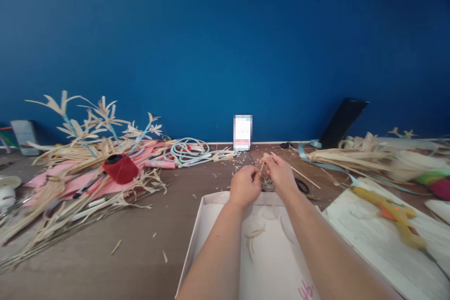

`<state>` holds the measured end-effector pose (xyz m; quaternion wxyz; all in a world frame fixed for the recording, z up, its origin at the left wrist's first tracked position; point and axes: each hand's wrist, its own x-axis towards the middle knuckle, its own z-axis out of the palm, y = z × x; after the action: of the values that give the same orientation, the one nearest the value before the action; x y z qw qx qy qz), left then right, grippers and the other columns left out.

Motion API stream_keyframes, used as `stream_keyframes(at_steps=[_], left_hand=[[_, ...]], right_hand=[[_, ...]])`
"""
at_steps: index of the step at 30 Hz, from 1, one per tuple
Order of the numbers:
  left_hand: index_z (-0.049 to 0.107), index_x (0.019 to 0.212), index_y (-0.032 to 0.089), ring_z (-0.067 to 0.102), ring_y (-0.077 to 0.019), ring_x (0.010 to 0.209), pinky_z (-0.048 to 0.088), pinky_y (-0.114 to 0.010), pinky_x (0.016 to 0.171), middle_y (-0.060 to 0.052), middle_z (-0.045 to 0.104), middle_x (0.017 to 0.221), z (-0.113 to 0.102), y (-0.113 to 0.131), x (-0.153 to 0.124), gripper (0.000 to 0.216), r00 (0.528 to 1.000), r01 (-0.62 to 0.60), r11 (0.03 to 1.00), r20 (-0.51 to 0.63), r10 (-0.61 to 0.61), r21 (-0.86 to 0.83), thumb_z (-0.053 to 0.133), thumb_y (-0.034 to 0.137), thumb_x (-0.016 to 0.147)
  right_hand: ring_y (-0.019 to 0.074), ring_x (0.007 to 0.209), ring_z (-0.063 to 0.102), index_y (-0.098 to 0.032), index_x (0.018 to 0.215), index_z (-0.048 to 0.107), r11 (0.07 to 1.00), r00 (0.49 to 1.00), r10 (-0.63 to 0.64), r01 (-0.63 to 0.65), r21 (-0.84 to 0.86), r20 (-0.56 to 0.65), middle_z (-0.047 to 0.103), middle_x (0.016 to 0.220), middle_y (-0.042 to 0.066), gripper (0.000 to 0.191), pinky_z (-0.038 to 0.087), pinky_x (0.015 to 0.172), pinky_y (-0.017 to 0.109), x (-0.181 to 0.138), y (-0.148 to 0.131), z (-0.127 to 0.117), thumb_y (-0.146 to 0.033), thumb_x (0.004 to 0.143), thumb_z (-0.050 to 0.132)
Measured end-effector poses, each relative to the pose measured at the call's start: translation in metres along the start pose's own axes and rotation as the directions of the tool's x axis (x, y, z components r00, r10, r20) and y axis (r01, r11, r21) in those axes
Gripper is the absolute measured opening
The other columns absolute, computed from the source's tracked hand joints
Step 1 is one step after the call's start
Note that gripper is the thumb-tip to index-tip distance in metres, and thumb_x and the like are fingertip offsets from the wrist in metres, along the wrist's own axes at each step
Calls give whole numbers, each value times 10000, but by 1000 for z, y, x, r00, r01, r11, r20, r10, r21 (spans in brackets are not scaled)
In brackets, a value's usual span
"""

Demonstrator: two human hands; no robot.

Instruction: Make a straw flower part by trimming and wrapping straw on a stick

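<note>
My left hand (245, 185) is closed in a pinch above the far edge of a shallow white box (197, 229). Beside it, my right hand (281, 174) is pinched too. A thin pale strip of dried plant fibre (263, 166) runs between the fingertips of both hands. Its lower end is partly hidden by my fingers. Curled fibre scraps (255, 233) lie inside the box under my forearms. Black-handled scissors (302, 186) are partly hidden beside my right wrist, and a thin wooden stick (305, 177) lies just past it.
A lit phone (242, 132) leans on the blue wall. At left are fibre flowers (108, 119), a red spool (120, 168), pink paper (42, 174) and a coiled pale-blue cable (190, 151). On the right, a yellow glue gun (390, 211) rests on a white sheet (365, 239) near bundled fibres (355, 157).
</note>
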<state>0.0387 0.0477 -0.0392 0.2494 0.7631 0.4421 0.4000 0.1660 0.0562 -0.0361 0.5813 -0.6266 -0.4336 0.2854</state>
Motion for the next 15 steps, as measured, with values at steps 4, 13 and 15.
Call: stream_keyframes(at_steps=[4,13,15], left_hand=[[600,773,199,509,-119,683,357,-219,589,-14,609,772,0,0,-1,170,1000,9,1000,8,-9,2,441,254,802],[597,771,208,496,-116,662,347,-213,575,-6,595,745,-2,0,0,173,999,-17,1000,29,17,-1,437,266,803],[597,770,208,499,-118,666,347,-214,576,-8,596,751,-2,1,-1,173,999,-22,1000,39,21,8,438,267,803]], right_hand=[[105,364,362,-186,653,641,997,1000,-28,27,-68,-14,437,390,-44,403,277,386,241,-1,-4,-2,-571,710,533],[101,378,378,-174,697,651,998,999,11,-13,56,38,466,404,-40,402,290,390,235,-2,-3,1,-562,706,546],[95,375,373,-176,670,626,995,998,20,-25,101,52,495,421,-36,374,288,387,235,-3,-5,3,-545,695,568]])
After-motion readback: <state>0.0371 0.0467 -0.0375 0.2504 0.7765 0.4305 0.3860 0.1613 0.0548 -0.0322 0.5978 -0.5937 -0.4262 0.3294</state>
